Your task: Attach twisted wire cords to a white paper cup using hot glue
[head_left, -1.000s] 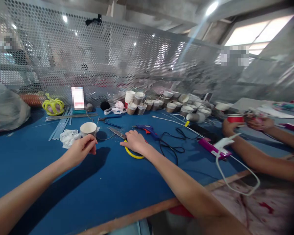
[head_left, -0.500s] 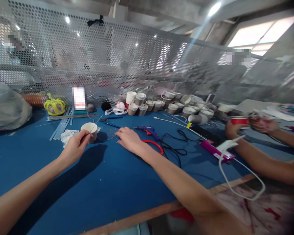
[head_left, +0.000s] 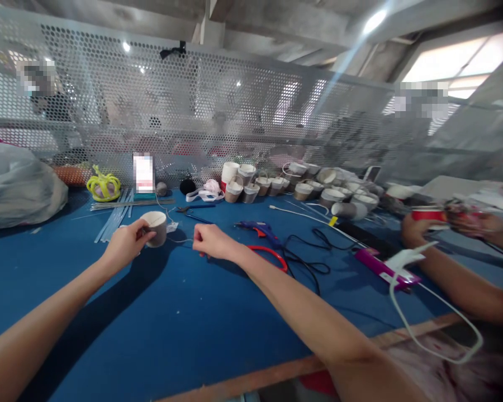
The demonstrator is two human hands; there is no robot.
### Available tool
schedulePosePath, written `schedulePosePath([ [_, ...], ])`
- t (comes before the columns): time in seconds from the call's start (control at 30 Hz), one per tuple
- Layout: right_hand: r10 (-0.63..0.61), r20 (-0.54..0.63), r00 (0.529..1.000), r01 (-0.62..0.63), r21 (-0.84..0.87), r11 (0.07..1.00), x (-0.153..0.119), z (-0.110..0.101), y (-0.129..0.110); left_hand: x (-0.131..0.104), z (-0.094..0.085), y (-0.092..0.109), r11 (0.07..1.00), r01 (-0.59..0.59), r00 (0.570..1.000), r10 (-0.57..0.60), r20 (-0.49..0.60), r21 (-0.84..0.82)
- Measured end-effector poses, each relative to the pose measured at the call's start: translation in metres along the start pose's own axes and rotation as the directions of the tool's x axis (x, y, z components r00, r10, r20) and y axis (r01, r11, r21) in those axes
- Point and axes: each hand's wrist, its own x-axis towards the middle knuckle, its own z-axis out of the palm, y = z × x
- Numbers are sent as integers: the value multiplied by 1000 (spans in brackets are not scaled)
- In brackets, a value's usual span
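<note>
In front of you, a perforated metal screen [head_left: 243,111] stands behind the blue table [head_left: 184,346], with a grey plastic bag [head_left: 17,184] at the far left. At your right, a co-worker's hand [head_left: 413,231] is beside a red cup [head_left: 428,215]. Wrapped cups [head_left: 304,191] crowd together along the back, from the middle toward the right. Your left hand [head_left: 123,245] has its thumb and fingers pinched on the near left side of the wrapped cup [head_left: 157,230], which sits upright on the table in front of the phone [head_left: 144,172]. Your right hand [head_left: 213,243] is well apart from that cup, its fingers curled closed; a thin cord [head_left: 179,240] runs from beside the cup to those fingers, though you cannot tell whether they grip it. The purple power strip [head_left: 373,263] lies right of the blue glue gun [head_left: 264,230], and a red loop handle [head_left: 274,255] lies by your right wrist. Yellow yarn [head_left: 104,187] bundles behind the clear sticks [head_left: 115,219], and a small black ball [head_left: 188,186] rests near the screen.
</note>
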Motion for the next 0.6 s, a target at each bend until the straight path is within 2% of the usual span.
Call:
schedulePosePath([
  [0.07,40,-85,996,-19,235,972,-8,-8,5,1,-4,-3,1000,19,999,-20,-47,-10],
  [0.1,88,-154,984,-13,431,902,-11,-12,7,2,-5,-4,999,24,998,-25,-58,-27],
  [0.17,212,-267,940,58,739,671,-17,-22,11,1,-4,-4,994,11,1000,-13,-12,-106],
  [0.23,329,-351,877,168,864,474,-20,-31,16,-1,1,0,978,-25,995,45,93,-205],
  [0.27,376,-388,842,221,882,416,-22,-34,18,-3,4,3,969,-45,986,82,143,-242],
  [0.33,446,-438,781,292,886,360,-23,-36,21,-7,11,9,955,-82,967,145,208,-284],
  [0.4,465,-435,771,277,887,370,-23,-32,22,-10,15,15,940,-93,953,180,245,-329],
  [0.47,415,-376,828,179,880,440,-23,-23,20,-10,13,19,910,-71,947,189,258,-409],
  [0.53,312,-299,902,69,812,579,-23,-13,15,-8,6,20,867,-12,966,139,219,-498],
  [0.6,226,-287,931,33,683,729,-24,-6,8,-5,-3,20,821,55,993,12,114,-568],
])
